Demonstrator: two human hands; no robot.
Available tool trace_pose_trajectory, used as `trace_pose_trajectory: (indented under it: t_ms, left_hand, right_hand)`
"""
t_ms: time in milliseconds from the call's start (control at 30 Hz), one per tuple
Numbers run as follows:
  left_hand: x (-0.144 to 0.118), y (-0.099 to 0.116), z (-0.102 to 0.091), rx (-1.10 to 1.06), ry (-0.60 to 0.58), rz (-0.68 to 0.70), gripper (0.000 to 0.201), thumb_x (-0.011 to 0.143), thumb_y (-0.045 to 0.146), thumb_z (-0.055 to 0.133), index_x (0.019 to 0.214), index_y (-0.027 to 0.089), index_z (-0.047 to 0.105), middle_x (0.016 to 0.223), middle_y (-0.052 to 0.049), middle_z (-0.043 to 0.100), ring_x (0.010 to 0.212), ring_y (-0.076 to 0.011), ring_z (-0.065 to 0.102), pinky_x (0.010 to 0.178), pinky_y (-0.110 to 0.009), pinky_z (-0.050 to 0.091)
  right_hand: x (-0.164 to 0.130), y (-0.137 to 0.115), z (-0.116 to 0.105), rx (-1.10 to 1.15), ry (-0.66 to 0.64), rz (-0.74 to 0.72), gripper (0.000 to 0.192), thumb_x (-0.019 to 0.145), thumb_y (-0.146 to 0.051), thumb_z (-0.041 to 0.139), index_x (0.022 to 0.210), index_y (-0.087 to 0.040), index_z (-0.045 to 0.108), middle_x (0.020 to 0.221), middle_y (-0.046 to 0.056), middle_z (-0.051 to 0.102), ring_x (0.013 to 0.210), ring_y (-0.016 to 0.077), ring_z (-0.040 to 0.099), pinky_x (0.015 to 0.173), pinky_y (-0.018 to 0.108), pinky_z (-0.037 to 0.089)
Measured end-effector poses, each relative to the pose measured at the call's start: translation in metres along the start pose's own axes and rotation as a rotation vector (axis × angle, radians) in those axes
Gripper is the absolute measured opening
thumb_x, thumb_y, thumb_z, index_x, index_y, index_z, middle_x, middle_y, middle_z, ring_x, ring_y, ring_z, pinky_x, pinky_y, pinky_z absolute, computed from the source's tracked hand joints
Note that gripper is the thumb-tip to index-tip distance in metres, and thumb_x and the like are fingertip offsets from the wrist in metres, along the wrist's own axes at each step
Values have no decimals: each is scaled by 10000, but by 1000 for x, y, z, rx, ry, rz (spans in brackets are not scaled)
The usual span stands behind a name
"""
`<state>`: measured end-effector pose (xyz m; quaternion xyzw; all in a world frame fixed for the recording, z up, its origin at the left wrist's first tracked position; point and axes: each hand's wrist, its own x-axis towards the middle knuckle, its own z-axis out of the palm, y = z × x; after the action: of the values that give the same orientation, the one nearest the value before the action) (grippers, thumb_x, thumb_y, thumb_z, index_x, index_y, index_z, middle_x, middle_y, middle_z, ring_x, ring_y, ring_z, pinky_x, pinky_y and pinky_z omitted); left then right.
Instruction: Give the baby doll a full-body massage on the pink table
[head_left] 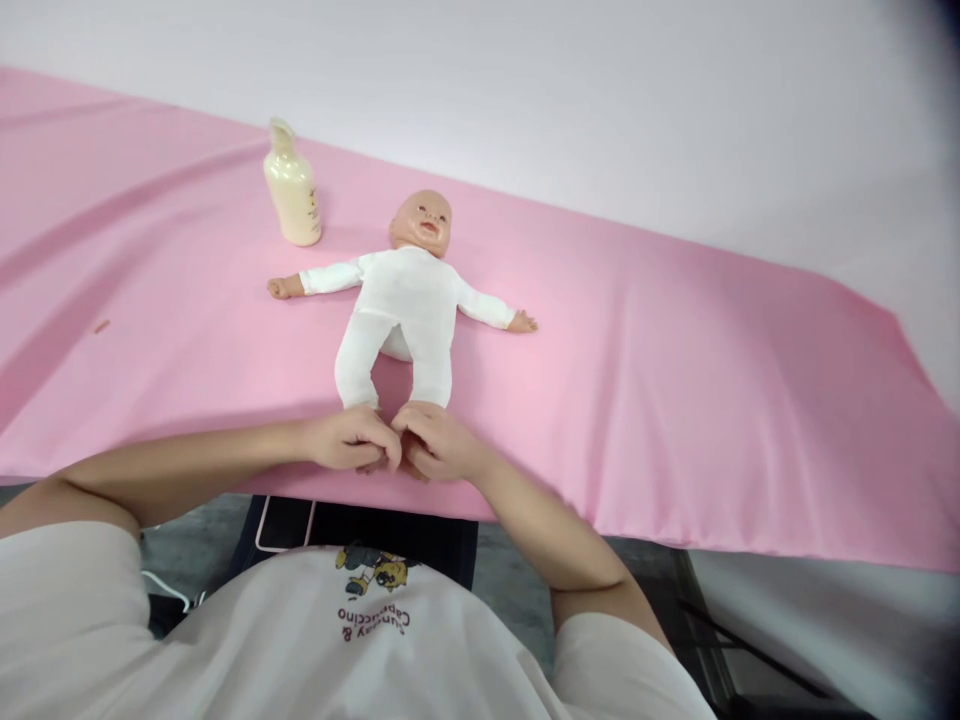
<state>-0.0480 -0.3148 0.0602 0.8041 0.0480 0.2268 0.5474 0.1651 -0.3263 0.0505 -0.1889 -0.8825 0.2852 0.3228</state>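
Observation:
A baby doll [409, 290] with a white cloth body lies on its back, its head away from me and its arms spread wide. Its legs point toward me. My left hand [352, 438] is closed around the foot on the left side, fingers curled over it. Around the other foot my right hand [439, 440] is closed in the same way. Both feet are mostly hidden by my fingers, and the two hands nearly touch each other.
A pale yellow pump bottle [295, 200] stands upright beyond the doll's left-side arm. A pink cloth [675, 400] covers the table, whose front edge runs just below my hands. A phone [285, 523] lies on something dark below that edge.

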Motion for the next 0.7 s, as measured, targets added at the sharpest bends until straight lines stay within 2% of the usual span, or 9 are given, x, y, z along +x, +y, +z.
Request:
trace_pose_trajectory:
  t_ms: [100, 167, 233, 333, 433, 500, 533, 633, 700]
  left_hand:
    - [12, 0, -23, 117, 166, 7, 268, 1017, 279, 438, 923, 202, 677, 631, -2, 662, 554, -115, 634, 599, -211, 522]
    - [33, -8, -51, 289, 342, -4, 308, 1025, 388, 448, 953, 193, 675, 758, -35, 691, 703, -140, 665, 716, -248, 545]
    - [64, -25, -90, 416, 567, -4, 332, 1000, 475, 495, 1083, 189, 641, 1005, -88, 701, 888, -178, 669, 842, -304, 545]
    - [117, -64, -154, 532, 816, -107, 525, 948, 550, 576, 1345, 214, 508, 1378, -145, 558, 1264, -263, 554, 1102, -412, 429]
    - [155, -102, -201, 580, 1027, -242, 623, 909, 578, 629, 1399, 224, 479, 1524, -169, 407, 1456, -322, 376, 1231, -440, 256]
    - [166, -118, -217, 532, 1103, -420, 719, 865, 569, 694, 1438, 209, 452, 1580, -192, 321, 1476, -352, 361, 1229, -440, 260]
    - [167, -123, -221, 498, 1127, -492, 763, 844, 558, 724, 1450, 192, 437, 1572, -212, 336, 1478, -359, 362, 1218, -438, 281]
    - [160, -129, -223, 376, 1181, -624, 808, 826, 589, 723, 1447, 165, 426, 1475, -224, 501, 1385, -351, 498, 1160, -430, 360]
    - [153, -130, -222, 317, 1226, -647, 809, 844, 628, 673, 1458, 174, 407, 1462, -197, 540, 1356, -335, 534, 1142, -420, 378]
  right_hand:
    - [0, 6, -6, -20, 210, 166, 271, 836, -88, 449, 1035, -247, 544, 1024, 62, 635, 993, 214, 603, 931, 418, 515]
    - [1, 14, -10, -24, 404, 338, 311, 864, -147, 501, 1150, -265, 528, 1250, 91, 567, 1251, 246, 522, 1108, 492, 425]
    - [2, 24, -12, 23, 552, 517, 452, 847, -219, 586, 1278, -278, 462, 1421, 102, 448, 1425, 264, 377, 1220, 531, 295]
    - [4, 42, -10, 255, 610, 731, 759, 769, -309, 709, 1423, -296, 323, 1555, 104, 304, 1503, 285, 272, 1246, 549, 253]
    - [7, 57, -6, 537, 633, 825, 880, 715, -344, 773, 1452, -325, 293, 1586, 92, 304, 1458, 284, 378, 1203, 533, 356]
    - [9, 62, -4, 660, 685, 817, 868, 708, -336, 777, 1443, -328, 316, 1549, 85, 393, 1402, 270, 461, 1170, 510, 414]
    - [11, 63, -4, 706, 713, 807, 861, 704, -328, 778, 1436, -327, 326, 1532, 80, 425, 1380, 263, 487, 1156, 497, 436]
    - [16, 62, -7, 822, 780, 822, 873, 671, -288, 793, 1417, -321, 339, 1520, 64, 461, 1346, 250, 524, 1130, 460, 480]
    - [19, 59, -10, 901, 806, 840, 888, 658, -256, 789, 1413, -320, 327, 1498, 53, 491, 1318, 247, 551, 1109, 450, 506]
